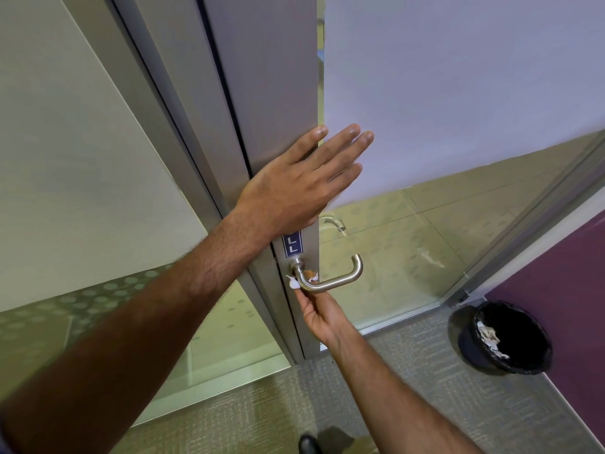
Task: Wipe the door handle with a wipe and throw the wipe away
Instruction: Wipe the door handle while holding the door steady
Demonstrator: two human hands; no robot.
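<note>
A brushed-metal lever door handle (340, 279) sticks out from the edge stile of a glass door (281, 103). My right hand (322, 317) comes up from below and pinches a small white wipe (293, 283) against the handle's neck, close to the round base; part of the wipe shows orange-brown behind the bar. My left hand (301, 185) lies flat with its fingers spread on the door's edge, above the handle, holding nothing.
A black bin (505, 337) with a dark liner and crumpled paper inside stands on the carpet at the lower right, beside a purple wall panel (563, 309). A blue label (292, 245) sits just above the handle. A dark shoe (309, 444) shows at the bottom edge.
</note>
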